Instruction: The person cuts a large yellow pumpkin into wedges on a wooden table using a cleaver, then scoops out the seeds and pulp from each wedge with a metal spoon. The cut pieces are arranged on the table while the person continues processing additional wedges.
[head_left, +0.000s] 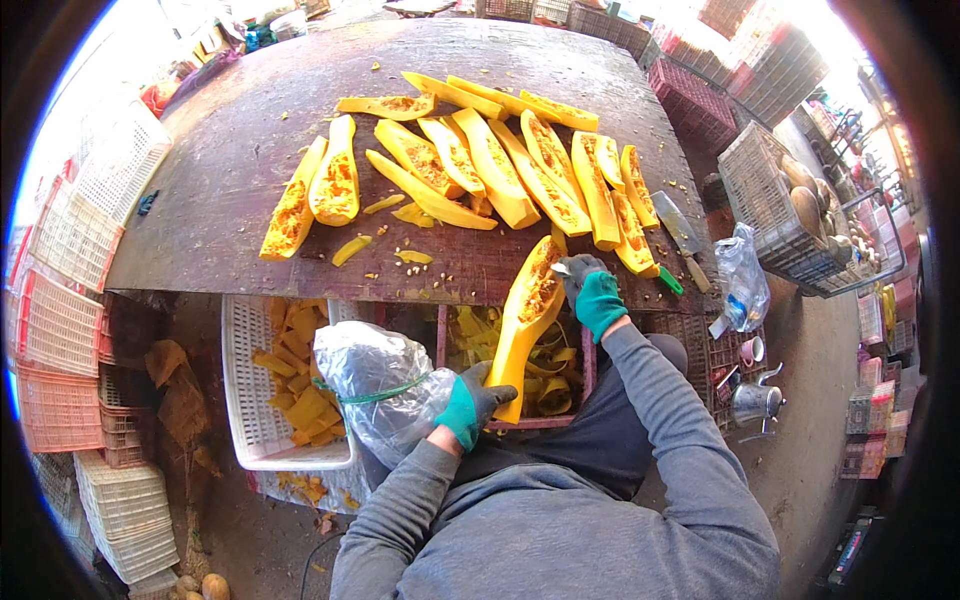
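My left hand (480, 401), in a green and dark grey work glove, grips the narrow end of a peeled, halved long-necked squash (517, 356). The half tilts up against the table edge, its orange, stringy seed cavity facing up. In my right hand (592, 289), gloved likewise, is a small metal tool (559, 268), mostly hidden by the fingers; its tip meets the edge of the cavity. Beyond lie several more peeled squash pieces (480, 165) on the dark wooden table (217, 187), many with fibres still inside. Seeds and yellow scraps (351, 250) are scattered near them.
Below the table edge, a white plastic crate (247, 390) holds cut squash chunks; a reddish crate (589, 360) holds peelings. A cleaver (677, 221) and a green-handled tool (670, 280) lie at right. A kettle (755, 401) stands right of my leg. Clear plastic (390, 397) wraps my left knee.
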